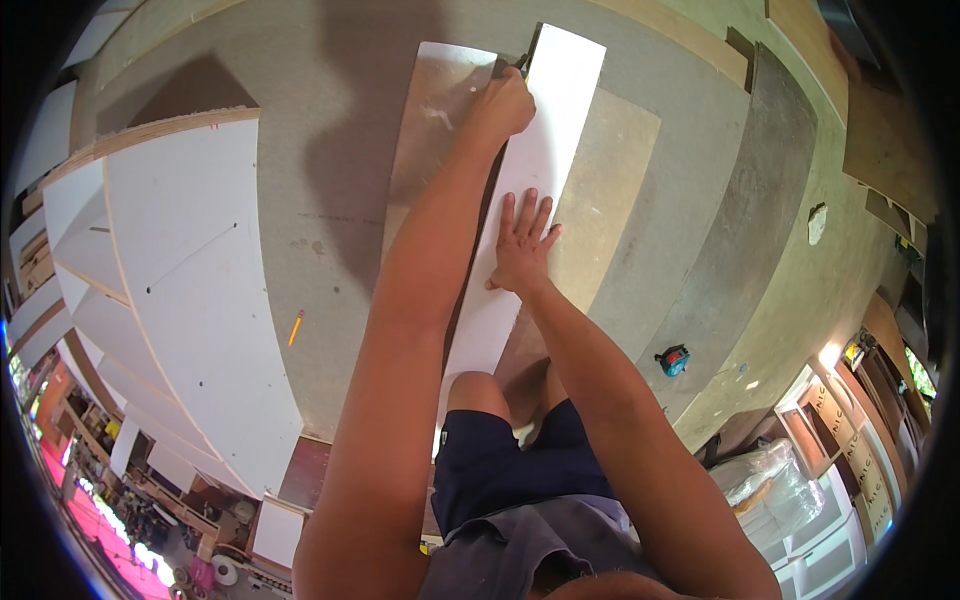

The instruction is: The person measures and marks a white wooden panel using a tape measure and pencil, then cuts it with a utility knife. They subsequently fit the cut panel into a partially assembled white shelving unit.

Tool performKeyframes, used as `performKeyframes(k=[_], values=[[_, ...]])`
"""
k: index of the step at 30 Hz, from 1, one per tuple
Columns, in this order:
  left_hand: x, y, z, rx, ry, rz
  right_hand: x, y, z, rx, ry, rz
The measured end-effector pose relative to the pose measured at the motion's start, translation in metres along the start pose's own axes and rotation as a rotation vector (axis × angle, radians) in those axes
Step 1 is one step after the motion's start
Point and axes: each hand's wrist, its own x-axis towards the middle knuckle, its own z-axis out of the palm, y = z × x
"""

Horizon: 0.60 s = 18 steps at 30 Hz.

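A long white board strip [548,120] lies on the floor, running away from me. My left hand [505,100] reaches to its far end and is closed on a small dark tool [522,63], whose tip sits at the strip's left edge. My right hand [522,245] lies flat on the strip nearer to me, fingers spread and pressing down. A glossy brownish panel [430,130] lies beside the strip on the left, partly under my left forearm. My knee, in dark blue shorts, rests at the strip's near end.
A large white shelf unit [180,290] lies on its side at the left. An orange pencil [296,327] rests on the grey sheet [320,160]. A teal and red tape measure [674,359] sits to the right. A dark plank [760,200] and a plastic-wrapped bundle [765,480] lie further right.
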Motion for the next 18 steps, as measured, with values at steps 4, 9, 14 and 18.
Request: performKeyframes(k=[4,9,14,18], values=[[0.0,0.011,-0.009,-0.006,-0.028,0.013,0.002,0.004,0.013,-0.049,0.103,-0.03],[-0.034,-0.01,0.005,-0.05,-0.066,-0.01,0.007,0.008,0.023,-0.096,0.166,-0.067],[-0.145,-0.073,0.049,-0.01,-0.073,-0.008,0.01,0.008,0.021,-0.141,0.083,-0.057],[-0.264,-0.127,0.082,-0.02,-0.144,-0.013,0.009,0.004,0.025,-0.121,0.137,-0.043]])
